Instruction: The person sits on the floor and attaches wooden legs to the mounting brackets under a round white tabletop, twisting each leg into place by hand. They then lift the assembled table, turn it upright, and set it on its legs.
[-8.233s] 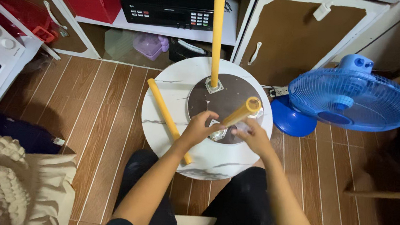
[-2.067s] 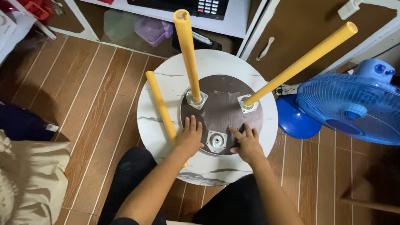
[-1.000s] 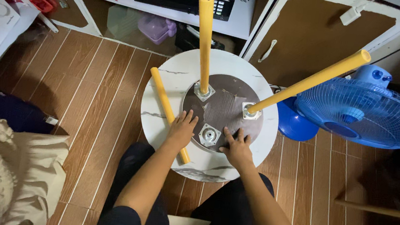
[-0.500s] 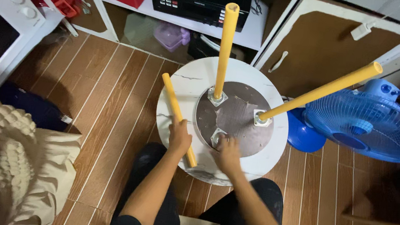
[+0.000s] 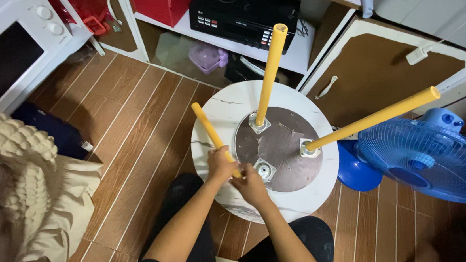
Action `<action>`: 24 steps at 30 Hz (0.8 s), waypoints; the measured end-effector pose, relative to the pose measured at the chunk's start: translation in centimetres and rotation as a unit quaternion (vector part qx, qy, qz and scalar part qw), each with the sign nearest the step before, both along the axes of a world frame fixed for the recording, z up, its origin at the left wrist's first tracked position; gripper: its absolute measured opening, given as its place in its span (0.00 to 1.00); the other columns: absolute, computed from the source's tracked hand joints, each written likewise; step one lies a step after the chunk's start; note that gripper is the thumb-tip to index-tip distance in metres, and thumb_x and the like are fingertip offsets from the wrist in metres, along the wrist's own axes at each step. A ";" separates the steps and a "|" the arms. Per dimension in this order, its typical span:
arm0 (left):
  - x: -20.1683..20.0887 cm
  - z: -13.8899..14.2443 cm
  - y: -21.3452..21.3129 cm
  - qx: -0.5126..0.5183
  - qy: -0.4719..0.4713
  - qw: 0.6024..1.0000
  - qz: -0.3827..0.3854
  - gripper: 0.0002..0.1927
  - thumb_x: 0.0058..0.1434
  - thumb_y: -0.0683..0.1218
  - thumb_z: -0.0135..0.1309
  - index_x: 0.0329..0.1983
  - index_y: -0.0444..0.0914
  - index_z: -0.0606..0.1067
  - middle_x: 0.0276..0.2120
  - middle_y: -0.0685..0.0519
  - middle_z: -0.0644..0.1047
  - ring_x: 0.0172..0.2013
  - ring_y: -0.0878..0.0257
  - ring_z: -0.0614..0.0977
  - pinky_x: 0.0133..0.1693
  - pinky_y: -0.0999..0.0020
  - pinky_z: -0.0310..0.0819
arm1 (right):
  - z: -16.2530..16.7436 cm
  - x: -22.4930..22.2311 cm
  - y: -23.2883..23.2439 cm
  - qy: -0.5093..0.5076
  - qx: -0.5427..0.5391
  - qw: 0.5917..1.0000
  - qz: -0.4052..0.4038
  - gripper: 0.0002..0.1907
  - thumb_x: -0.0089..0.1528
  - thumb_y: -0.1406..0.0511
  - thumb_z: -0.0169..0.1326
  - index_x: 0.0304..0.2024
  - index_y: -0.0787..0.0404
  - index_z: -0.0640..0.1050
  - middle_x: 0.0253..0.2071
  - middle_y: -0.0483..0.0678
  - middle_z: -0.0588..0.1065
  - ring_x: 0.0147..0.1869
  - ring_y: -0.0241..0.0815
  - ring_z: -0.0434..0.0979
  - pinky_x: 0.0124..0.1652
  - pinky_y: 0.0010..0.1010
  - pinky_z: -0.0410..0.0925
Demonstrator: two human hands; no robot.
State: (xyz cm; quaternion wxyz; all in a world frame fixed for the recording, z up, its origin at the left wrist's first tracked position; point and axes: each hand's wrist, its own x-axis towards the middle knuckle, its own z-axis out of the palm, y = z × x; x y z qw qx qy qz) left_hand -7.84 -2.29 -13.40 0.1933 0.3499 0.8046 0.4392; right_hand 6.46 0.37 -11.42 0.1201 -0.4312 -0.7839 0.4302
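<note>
Both hands having left the plate, I'm gripping the loose yellow leg (image 5: 213, 139) with left hand (image 5: 221, 164) and right hand (image 5: 250, 185), risking cross-threading at the empty bracket (image 5: 264, 169)

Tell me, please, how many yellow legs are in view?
3. One upright leg at the plate's far side, one slanted leg toward the fan, one loose leg in both hands.

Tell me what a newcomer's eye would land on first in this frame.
Two yellow legs stick up from the underside of a round white tabletop lying upside down on the wooden floor at centre. At its near edge the left hand grips a third yellow leg, with the right hand close beside it near an empty bracket. A bright blue fan stands at the right.
</note>
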 end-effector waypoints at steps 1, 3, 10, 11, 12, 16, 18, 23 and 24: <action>0.1 0.5 0.2 -0.001 -0.003 1.000 -0.003 0.35 0.43 0.47 0.71 0.56 0.35 0.76 0.47 0.36 0.77 0.53 0.42 0.75 0.56 0.54 0.70 | 0.2 -0.1 0.3 0.028 0.023 0.999 -0.001 0.27 0.55 0.64 0.67 0.53 0.64 0.72 0.43 0.56 0.80 0.43 0.51 0.84 0.42 0.39 0.75; 0.2 1.6 0.8 -0.003 -0.010 1.000 -0.010 0.36 0.42 0.48 0.72 0.56 0.34 0.77 0.45 0.34 0.78 0.50 0.41 0.76 0.54 0.54 0.71 | 0.7 -0.1 1.0 0.084 0.069 0.994 -0.006 0.24 0.52 0.68 0.67 0.49 0.65 0.74 0.41 0.54 0.81 0.41 0.48 0.84 0.40 0.37 0.75; 0.5 5.5 1.8 0.095 -0.095 0.991 -0.020 0.37 0.45 0.51 0.72 0.56 0.29 0.75 0.39 0.38 0.81 0.40 0.51 0.85 0.43 0.61 0.80 | 5.5 1.3 3.0 0.072 -0.004 0.993 -0.089 0.17 0.53 0.67 0.68 0.43 0.63 0.78 0.37 0.49 0.81 0.35 0.38 0.82 0.35 0.31 0.74; 0.6 5.8 2.1 0.095 -0.101 0.990 -0.022 0.37 0.46 0.52 0.71 0.56 0.29 0.75 0.38 0.39 0.81 0.40 0.51 0.85 0.43 0.60 0.80 | 6.2 1.3 3.2 0.084 0.013 0.992 -0.090 0.15 0.54 0.68 0.67 0.41 0.64 0.79 0.35 0.48 0.81 0.36 0.37 0.82 0.35 0.30 0.74; 0.7 6.0 2.4 0.096 -0.108 0.989 -0.024 0.37 0.46 0.52 0.71 0.56 0.29 0.75 0.38 0.40 0.81 0.40 0.52 0.85 0.42 0.60 0.80 | 6.9 1.5 3.4 0.096 0.030 0.991 -0.091 0.13 0.54 0.68 0.67 0.39 0.64 0.80 0.34 0.48 0.82 0.36 0.36 0.82 0.35 0.29 0.75; 1.3 6.1 3.9 0.122 -0.076 0.989 -0.046 0.24 0.61 0.51 0.60 0.57 0.34 0.77 0.38 0.41 0.83 0.41 0.49 0.86 0.46 0.58 0.79 | 10.0 2.4 4.2 0.110 0.065 0.985 -0.115 0.11 0.52 0.68 0.67 0.36 0.63 0.81 0.30 0.46 0.82 0.33 0.34 0.82 0.35 0.27 0.74; 1.6 6.8 4.4 0.119 0.006 0.991 -0.056 0.16 0.73 0.47 0.51 0.60 0.40 0.80 0.41 0.39 0.83 0.45 0.44 0.83 0.50 0.53 0.76 | 12.2 3.2 4.7 0.102 0.126 0.979 -0.121 0.15 0.50 0.67 0.71 0.36 0.63 0.81 0.30 0.45 0.81 0.33 0.33 0.81 0.35 0.26 0.73; 2.8 10.7 4.4 0.252 0.058 0.958 -0.123 0.24 0.58 0.41 0.56 0.60 0.42 0.74 0.48 0.40 0.78 0.49 0.43 0.78 0.51 0.52 0.73 | 19.3 5.7 4.3 0.146 0.175 0.957 -0.181 0.14 0.52 0.66 0.71 0.37 0.65 0.81 0.32 0.47 0.82 0.34 0.32 0.79 0.35 0.25 0.72; 3.2 12.2 4.0 0.297 0.066 0.942 -0.141 0.26 0.55 0.41 0.58 0.59 0.42 0.73 0.50 0.40 0.77 0.51 0.43 0.78 0.51 0.53 0.73 | 20.8 6.2 4.0 0.162 0.179 0.951 -0.193 0.15 0.52 0.66 0.72 0.37 0.65 0.81 0.32 0.47 0.81 0.34 0.32 0.79 0.34 0.24 0.72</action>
